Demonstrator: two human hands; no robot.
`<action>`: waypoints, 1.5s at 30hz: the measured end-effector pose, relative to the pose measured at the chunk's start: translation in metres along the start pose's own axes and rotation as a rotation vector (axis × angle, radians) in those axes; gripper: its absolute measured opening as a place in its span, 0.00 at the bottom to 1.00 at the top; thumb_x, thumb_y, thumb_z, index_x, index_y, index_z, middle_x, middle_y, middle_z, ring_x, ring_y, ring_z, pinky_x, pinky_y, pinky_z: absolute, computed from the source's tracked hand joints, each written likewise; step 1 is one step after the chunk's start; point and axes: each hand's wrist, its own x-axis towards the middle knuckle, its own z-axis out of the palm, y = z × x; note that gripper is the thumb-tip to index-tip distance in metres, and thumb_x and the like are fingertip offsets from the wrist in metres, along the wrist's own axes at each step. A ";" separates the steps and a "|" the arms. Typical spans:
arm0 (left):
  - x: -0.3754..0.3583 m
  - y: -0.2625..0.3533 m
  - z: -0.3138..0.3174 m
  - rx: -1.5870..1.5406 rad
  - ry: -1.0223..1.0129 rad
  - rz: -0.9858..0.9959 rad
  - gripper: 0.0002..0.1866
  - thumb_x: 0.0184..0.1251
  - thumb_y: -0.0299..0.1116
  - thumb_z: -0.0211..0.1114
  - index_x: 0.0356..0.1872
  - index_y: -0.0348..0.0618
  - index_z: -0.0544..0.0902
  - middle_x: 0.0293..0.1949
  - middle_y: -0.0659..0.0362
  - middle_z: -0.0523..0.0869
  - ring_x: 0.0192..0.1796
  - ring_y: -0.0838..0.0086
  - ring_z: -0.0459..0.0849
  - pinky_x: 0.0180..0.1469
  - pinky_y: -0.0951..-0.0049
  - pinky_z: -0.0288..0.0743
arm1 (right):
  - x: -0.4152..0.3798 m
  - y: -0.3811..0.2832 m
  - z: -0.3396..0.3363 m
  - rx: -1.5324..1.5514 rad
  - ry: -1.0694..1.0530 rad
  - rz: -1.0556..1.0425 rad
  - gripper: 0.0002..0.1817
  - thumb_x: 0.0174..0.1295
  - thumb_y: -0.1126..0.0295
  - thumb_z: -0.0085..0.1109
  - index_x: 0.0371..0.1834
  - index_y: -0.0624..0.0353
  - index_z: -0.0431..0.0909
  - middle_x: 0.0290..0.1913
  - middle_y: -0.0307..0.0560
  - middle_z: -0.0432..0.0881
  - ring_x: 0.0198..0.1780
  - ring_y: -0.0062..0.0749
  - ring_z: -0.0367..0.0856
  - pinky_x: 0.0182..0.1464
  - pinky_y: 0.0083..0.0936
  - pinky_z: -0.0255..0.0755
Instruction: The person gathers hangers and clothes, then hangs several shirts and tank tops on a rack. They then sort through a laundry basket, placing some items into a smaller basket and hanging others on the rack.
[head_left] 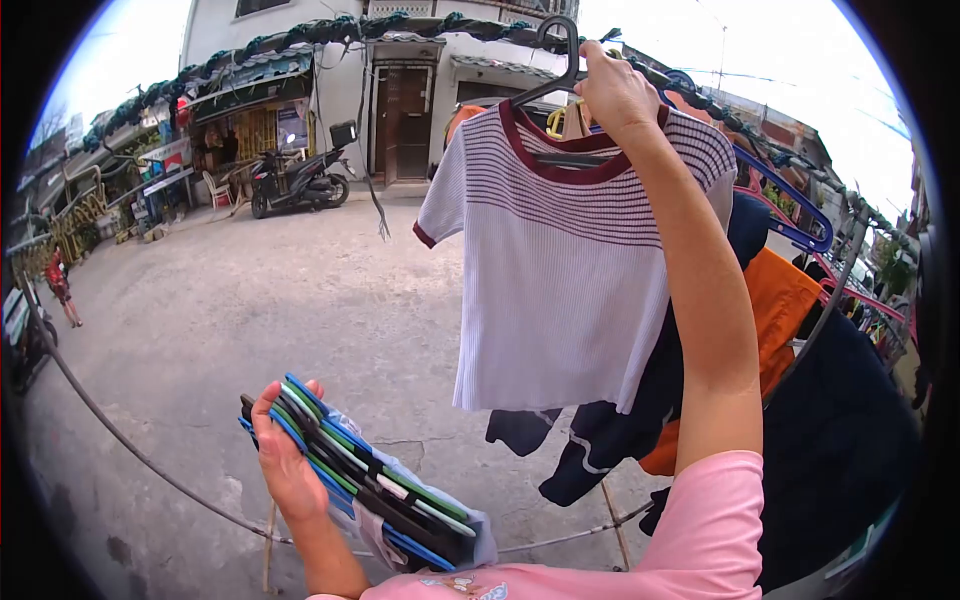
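My right hand (612, 88) is raised and grips a black hanger (553, 72) just below its hook, which sits at the overhead line. A white T-shirt with maroon stripes and maroon collar (560, 260) hangs from that hanger. My left hand (285, 455) is low at the front and clasps a stack of plastic hangers (375, 480), blue, green and black, held against my pink-sleeved body.
Dark and orange garments (780, 300) hang on the line to the right, with blue and pink hangers (800, 215). A cable (130, 445) runs low across the paved yard. A parked scooter (300, 180) and a building stand behind. A person (62, 288) walks at far left.
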 end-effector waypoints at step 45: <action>0.021 0.009 0.011 0.040 -0.099 -0.037 0.49 0.52 0.64 0.55 0.66 0.39 0.51 0.57 0.38 0.67 0.63 0.55 0.64 0.65 0.63 0.52 | -0.048 0.010 0.002 -0.533 0.098 -0.156 0.15 0.54 0.70 0.55 0.46 0.53 0.72 0.43 0.43 0.77 0.45 0.36 0.79 0.45 0.31 0.73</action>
